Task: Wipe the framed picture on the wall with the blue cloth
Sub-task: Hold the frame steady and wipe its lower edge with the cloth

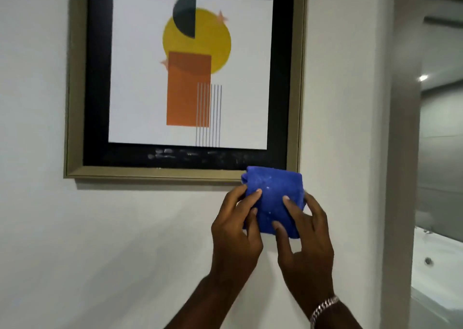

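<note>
Picture (185, 78) hung on the white wall (37, 228), above and to the left of your hands, in a gold-grey frame with a black mat around a white print of a yellow circle, a dark half-circle, an orange rectangle and thin vertical lines. Pale smears (175, 153) showed along the bottom strip of the black mat. You held the cloth (273, 198) folded into a thick blue pad just below the frame's lower right corner, its top edge overlapping that corner. Your left hand (235, 231) gripped the pad's left edge, fingers curled over the front with the tips pressing into the fabric. Your right hand (305, 238) gripped the right side, with two fingers laid across the front of the pad and the rest wrapped around its right edge. Both hands were closed on the cloth, close together but not touching each other. A silver bracelet (323, 306) sat on your right wrist. To the right, past a wall corner, part of a white tub (436, 261) showed.
</note>
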{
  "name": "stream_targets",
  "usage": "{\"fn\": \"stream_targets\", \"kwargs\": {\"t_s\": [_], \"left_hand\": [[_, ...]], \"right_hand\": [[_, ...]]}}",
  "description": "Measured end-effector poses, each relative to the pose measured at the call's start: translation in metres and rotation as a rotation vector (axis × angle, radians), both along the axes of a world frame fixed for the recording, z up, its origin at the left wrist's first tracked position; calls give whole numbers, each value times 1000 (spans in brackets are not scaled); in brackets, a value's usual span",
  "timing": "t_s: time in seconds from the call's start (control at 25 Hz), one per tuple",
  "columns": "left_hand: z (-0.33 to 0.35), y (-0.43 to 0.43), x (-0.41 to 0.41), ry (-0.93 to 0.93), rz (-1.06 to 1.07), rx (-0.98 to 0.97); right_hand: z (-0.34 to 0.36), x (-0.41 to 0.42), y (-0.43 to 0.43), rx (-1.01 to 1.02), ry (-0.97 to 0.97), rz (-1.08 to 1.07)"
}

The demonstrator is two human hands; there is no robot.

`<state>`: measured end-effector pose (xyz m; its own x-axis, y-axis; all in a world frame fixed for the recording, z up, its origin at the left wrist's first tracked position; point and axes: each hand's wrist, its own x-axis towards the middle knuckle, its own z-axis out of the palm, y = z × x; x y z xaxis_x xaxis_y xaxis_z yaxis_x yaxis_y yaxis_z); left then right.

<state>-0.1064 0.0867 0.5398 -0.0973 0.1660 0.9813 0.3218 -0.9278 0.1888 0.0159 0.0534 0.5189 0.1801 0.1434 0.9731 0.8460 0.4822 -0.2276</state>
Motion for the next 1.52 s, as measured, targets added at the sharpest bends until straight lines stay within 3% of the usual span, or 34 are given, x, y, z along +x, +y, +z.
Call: {"fn": "stream_targets", "kwargs": {"t_s": [0.12, 0.24, 0.36, 0.44, 0.52, 0.64, 0.84, 1.04, 1.2, 1.4, 1.52], "left_hand": [[35, 9, 2, 31, -16, 47], [51, 20, 3, 60, -20, -14], [60, 23, -4, 165, -12, -15], [71, 24, -15, 304, 44, 45], [90, 30, -32, 357, 116, 119], [133, 50, -66, 393, 292, 259], [194, 83, -105, 783, 716, 413], [224, 91, -102, 798, 887, 476], [220, 94, -102, 798, 919, 477], [220, 94, -108, 833, 911, 511], [216, 97, -109, 771, 927, 504]], "right_hand": [[32, 3, 17, 7, 15, 1], [48, 4, 27, -48, -12, -227], [57, -2, 35, -7, -225, -458], [64, -9, 42, -14, -350, -376], [64, -15, 49, -55, -354, -245], [55, -10, 57, -40, -358, -226], [66, -25, 79, 73, -207, -343], [52, -35, 94, 174, -176, -365], [68, -57, 99, 203, 43, -369], [51, -43, 98, 215, -267, -399], [65, -58, 103, 220, -30, -396]]}}
